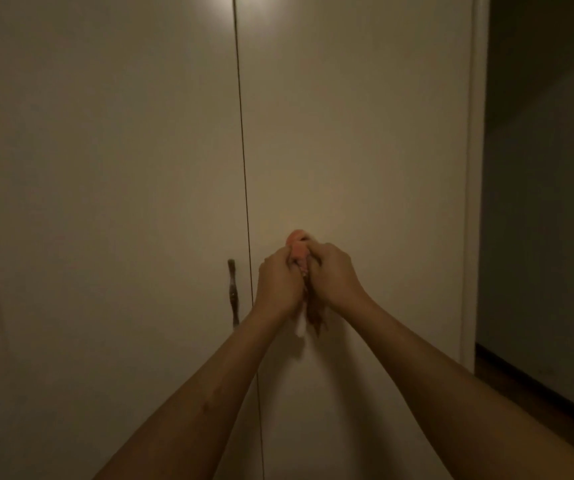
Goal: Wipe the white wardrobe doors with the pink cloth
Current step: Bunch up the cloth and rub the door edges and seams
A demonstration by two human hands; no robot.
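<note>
Nearest to us, both forearms reach forward and meet in front of the wardrobe. Left hand (278, 289) and right hand (336, 275) are pressed close together, both curled tight around the pink cloth (298, 244), which is bunched between them; a lump pokes out above the knuckles and a tail hangs below the wrists.

Our read: we're gathering or refolding the cloth, not wiping yet. Can't tell if the cloth touches the panel; it looks held just in front of it.

Behind the hands is the right wardrobe door (365, 150), with the left wardrobe door (112, 168) across the centre seam. A metal handle (233, 292) sits on the left door just beside the seam, near our left hand.

Next move likely needs one hand to flatten the cloth into a pad, press it on the door, then sweep in overlapping strokes, working around the handle.

No brands, labels or writing readable; light is dim.
</note>
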